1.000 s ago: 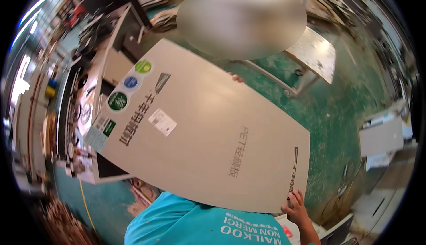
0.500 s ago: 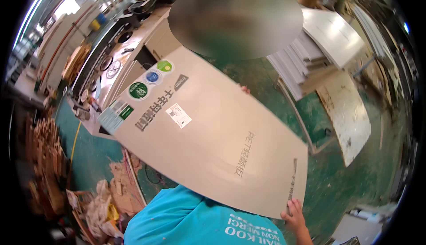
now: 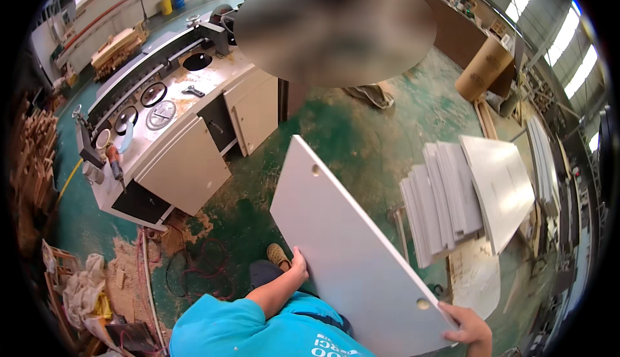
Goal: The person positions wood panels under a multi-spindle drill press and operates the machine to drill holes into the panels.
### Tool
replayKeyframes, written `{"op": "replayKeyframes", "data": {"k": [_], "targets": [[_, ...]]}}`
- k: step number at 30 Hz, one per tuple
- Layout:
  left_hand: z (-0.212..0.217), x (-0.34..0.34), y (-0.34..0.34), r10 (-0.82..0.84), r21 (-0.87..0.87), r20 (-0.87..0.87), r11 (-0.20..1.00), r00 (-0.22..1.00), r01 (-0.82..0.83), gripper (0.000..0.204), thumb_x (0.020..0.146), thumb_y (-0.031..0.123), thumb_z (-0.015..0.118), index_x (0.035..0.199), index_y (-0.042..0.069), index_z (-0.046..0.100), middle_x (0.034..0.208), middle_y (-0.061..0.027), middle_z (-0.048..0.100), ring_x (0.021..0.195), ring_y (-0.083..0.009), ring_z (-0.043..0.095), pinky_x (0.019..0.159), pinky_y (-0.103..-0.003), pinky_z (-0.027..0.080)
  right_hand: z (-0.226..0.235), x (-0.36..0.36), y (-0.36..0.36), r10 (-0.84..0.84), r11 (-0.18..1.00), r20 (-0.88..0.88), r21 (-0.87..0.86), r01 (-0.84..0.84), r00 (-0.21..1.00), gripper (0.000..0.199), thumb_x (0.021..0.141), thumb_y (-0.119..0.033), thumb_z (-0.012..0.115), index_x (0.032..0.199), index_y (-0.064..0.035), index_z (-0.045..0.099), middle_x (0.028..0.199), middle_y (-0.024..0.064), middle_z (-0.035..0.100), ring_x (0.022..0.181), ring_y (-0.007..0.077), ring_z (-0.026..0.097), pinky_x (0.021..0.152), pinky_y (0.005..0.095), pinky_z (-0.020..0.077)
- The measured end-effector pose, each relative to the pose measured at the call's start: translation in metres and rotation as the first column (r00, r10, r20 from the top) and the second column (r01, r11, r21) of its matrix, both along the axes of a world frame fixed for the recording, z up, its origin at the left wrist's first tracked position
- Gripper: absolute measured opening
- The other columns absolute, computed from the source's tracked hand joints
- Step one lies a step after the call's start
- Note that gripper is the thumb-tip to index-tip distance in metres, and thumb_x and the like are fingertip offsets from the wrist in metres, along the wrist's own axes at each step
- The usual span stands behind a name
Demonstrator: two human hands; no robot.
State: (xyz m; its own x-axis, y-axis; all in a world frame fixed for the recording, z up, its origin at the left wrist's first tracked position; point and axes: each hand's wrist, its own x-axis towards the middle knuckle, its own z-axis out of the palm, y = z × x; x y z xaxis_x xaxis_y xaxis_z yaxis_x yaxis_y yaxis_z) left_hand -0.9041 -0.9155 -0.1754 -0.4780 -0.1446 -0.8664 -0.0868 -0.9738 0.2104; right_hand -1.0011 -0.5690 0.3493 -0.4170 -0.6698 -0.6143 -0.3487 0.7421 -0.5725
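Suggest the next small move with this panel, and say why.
I'd probably slide the left hand a little toward the far end of the pale drilled panel: that end juts past it, while the right hand holds the near right corner.

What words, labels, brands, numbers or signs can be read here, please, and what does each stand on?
Turquoise shirt: white lettering, partly cut off at the picture's lower edge; wording not copied here.
Brown roll: faint marks, too blurred to read.
Held pale panel: no print visible on the face toward the camera.
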Motion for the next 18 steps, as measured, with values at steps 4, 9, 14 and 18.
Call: {"op": "replayKeyframes", "data": {"k": [4, 9, 14, 18], "targets": [[0.027, -0.065, -0.048, -0.065, -0.16, 0.282, 0.981, 0.957, 0.114, 0.08, 0.098, 0.065, 0.032, 0.145, 0.0, 0.037, 0.139, -0.0166, 0.053, 0.123, -0.031, 0.056, 0.103, -0.047, 0.046, -0.022, -0.035, -0.062, -0.389, 0.619, 0.513, -0.47, 0.63, 0.765, 0.101, 0.062, -0.015, 0.074, 0.152, -0.0064, 0.03, 0.135, 0.0258, 0.053, 0.123, 0.0383, 0.055, 0.105, 0.0433, 0.0411], [0.059, -0.116, -0.083, -0.223, -0.095, 0.425, 0.953, 0.877, 0.289, 0.083, 0.098, 0.064, 0.034, 0.143, -0.005, 0.036, 0.132, -0.0196, 0.058, 0.114, -0.0312, 0.063, 0.097, -0.047, 0.05, -0.061, -0.027, -0.172, -0.551, 0.56, 0.312, -0.55, 0.62, 0.774, 0.094, 0.058, -0.011, 0.072, 0.144, 0.0001, 0.037, 0.127, 0.022, 0.057, 0.118, 0.0348, 0.057, 0.101, 0.0431, 0.0435], [-0.007, -0.148, -0.114, -0.193, 0.033, 0.443, 0.979, 0.876, 0.199, 0.082, 0.099, 0.064, 0.025, 0.142, -0.003, 0.041, 0.136, -0.0173, 0.056, 0.118, -0.0287, 0.061, 0.102, -0.044, 0.047, -0.106, -0.083, -0.249, -0.524, 0.638, 0.266, -0.507, 0.579, 0.809, 0.087, 0.054, -0.006, 0.069, 0.137, 0.0066, 0.044, 0.12, 0.0183, 0.061, 0.113, 0.0313, 0.059, 0.098, 0.043, 0.046], [-0.009, -0.195, -0.15, -0.445, 0.006, 0.231, 0.89, 0.865, 0.456, 0.077, 0.101, 0.059, 0.016, 0.143, 0.0, 0.043, 0.141, -0.0134, 0.053, 0.127, -0.0269, 0.054, 0.108, -0.043, 0.041, -0.138, -0.176, -0.326, -0.584, 0.61, 0.252, -0.492, 0.622, 0.772, 0.068, 0.057, -0.002, 0.066, 0.124, 0.0061, 0.056, 0.108, 0.014, 0.066, 0.099, 0.0262, 0.064, 0.088, 0.0364, 0.0506]]}}
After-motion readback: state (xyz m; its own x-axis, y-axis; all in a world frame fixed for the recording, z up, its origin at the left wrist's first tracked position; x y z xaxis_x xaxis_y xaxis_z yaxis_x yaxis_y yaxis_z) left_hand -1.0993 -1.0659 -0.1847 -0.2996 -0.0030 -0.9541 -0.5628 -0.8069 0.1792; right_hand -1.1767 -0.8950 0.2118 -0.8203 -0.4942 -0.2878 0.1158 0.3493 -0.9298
